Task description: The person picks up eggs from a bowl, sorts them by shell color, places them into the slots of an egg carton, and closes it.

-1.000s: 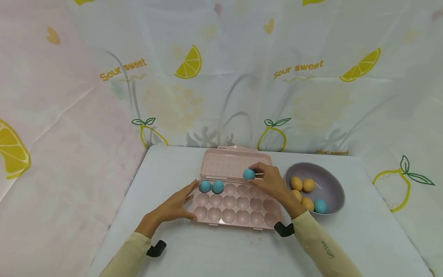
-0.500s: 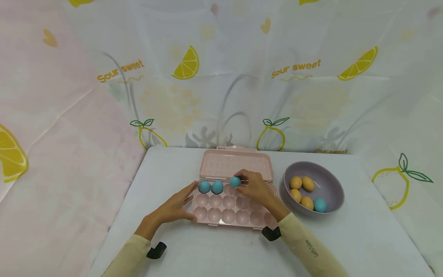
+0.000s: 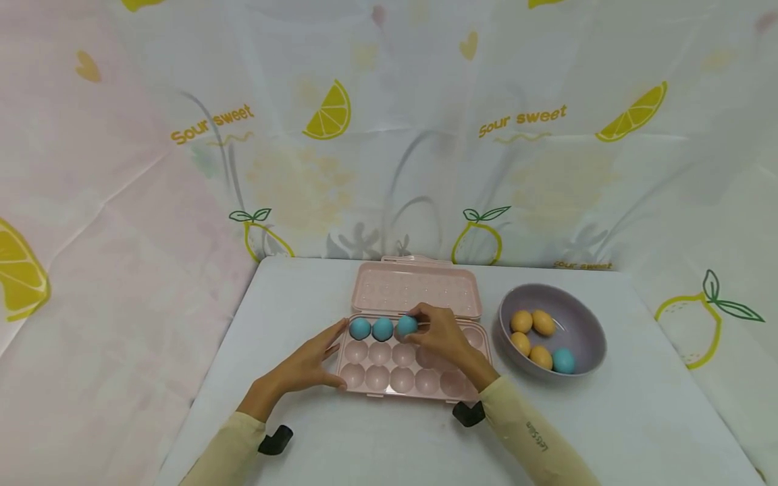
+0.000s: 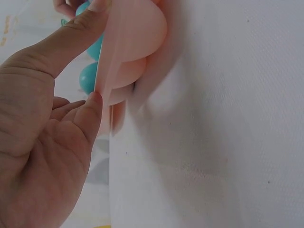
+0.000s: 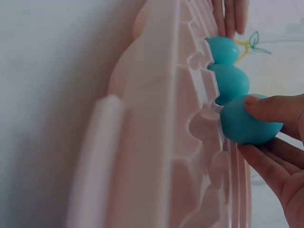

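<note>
A pale pink egg carton (image 3: 389, 368) lies with its lid folded back. Two blue eggs (image 3: 360, 329) sit in the left end of its back row. Beside them my right hand (image 3: 446, 337) pinches a third blue egg (image 5: 249, 121) between thumb and fingers, low at the third cup of that row. My left hand (image 3: 306, 361) spreads along the carton's left end, thumb at the near corner and fingertips by the far one. In the left wrist view, its fingertips (image 4: 95, 102) touch the carton's rim.
A grey-purple bowl (image 3: 583, 324) to the right of the carton holds several orange-yellow eggs (image 3: 543, 322) and one blue egg (image 3: 563, 361). A patterned cloth (image 3: 395, 135) hangs behind the white table (image 3: 365, 445).
My right hand has carried the blue egg leftward and down, from over the carton's hinge into line with the two others. The left hand has stayed put.
</note>
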`<state>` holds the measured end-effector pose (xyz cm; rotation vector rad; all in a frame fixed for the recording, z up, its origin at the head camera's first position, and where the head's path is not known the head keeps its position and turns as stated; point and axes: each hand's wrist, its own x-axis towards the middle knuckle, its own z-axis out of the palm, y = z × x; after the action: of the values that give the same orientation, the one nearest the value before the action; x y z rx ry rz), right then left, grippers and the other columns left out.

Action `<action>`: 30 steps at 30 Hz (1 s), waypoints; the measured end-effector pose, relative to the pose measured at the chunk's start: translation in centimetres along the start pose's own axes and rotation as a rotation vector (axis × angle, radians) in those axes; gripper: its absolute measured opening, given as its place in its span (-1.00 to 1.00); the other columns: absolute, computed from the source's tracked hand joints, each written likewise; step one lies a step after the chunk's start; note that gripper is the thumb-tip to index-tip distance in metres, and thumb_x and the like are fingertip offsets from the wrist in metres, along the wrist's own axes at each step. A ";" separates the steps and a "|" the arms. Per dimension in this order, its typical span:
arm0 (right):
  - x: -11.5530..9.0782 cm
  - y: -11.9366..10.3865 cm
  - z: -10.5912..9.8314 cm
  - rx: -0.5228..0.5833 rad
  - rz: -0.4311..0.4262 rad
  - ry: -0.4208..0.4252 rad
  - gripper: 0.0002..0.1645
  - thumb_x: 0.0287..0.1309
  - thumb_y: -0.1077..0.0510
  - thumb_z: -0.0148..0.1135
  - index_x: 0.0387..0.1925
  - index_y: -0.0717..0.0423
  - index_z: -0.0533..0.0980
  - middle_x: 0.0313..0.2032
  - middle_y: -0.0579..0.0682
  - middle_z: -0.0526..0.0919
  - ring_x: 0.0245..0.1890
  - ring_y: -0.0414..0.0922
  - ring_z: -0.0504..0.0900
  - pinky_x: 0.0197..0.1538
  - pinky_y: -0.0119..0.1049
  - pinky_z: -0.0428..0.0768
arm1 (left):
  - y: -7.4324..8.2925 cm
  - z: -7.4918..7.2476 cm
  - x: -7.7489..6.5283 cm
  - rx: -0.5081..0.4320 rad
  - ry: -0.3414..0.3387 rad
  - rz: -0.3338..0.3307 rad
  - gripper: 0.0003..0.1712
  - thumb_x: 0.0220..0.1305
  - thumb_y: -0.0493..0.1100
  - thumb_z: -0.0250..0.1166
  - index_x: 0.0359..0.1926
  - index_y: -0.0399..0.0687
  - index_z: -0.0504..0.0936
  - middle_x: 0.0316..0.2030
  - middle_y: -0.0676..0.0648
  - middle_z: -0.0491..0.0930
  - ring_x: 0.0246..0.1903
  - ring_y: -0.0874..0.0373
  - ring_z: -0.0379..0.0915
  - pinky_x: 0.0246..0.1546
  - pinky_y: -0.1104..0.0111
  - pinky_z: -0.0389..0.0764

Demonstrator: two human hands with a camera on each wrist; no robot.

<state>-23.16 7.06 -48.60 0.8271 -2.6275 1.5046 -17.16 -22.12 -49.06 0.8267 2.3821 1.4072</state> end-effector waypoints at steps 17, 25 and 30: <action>-0.3 0.7 1.2 -0.060 0.098 -0.002 -0.59 -0.26 0.22 0.40 -0.25 0.07 0.49 -0.30 -0.09 0.55 -0.30 -0.18 0.58 -0.23 -0.35 0.59 | -1.2 0.2 0.3 0.093 0.009 -0.072 0.34 -0.40 -0.01 0.50 0.34 0.00 -0.20 0.32 0.00 -0.12 0.27 0.21 -0.17 0.09 0.37 0.28; -0.3 0.8 1.4 -0.081 0.083 0.029 -0.59 -0.28 0.22 0.41 -0.26 0.08 0.49 -0.32 -0.10 0.54 -0.33 -0.21 0.56 -0.24 -0.39 0.59 | -1.3 0.2 0.3 0.104 0.009 -0.077 0.35 -0.40 0.03 0.49 0.34 0.03 -0.21 0.32 0.05 -0.13 0.27 0.22 -0.18 0.10 0.38 0.27; -0.4 0.8 1.1 -0.095 0.058 -0.003 -0.56 -0.24 0.20 0.39 -0.19 0.10 0.49 -0.28 -0.07 0.53 -0.31 -0.17 0.56 -0.23 -0.35 0.59 | -1.6 0.4 0.3 0.090 0.009 -0.055 0.35 -0.40 0.00 0.50 0.34 -0.01 -0.21 0.32 0.01 -0.13 0.27 0.20 -0.17 0.10 0.38 0.26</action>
<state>-22.89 6.67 -49.91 0.7525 -2.7240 1.3785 -17.76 -22.26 -50.65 0.7722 2.4712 1.2937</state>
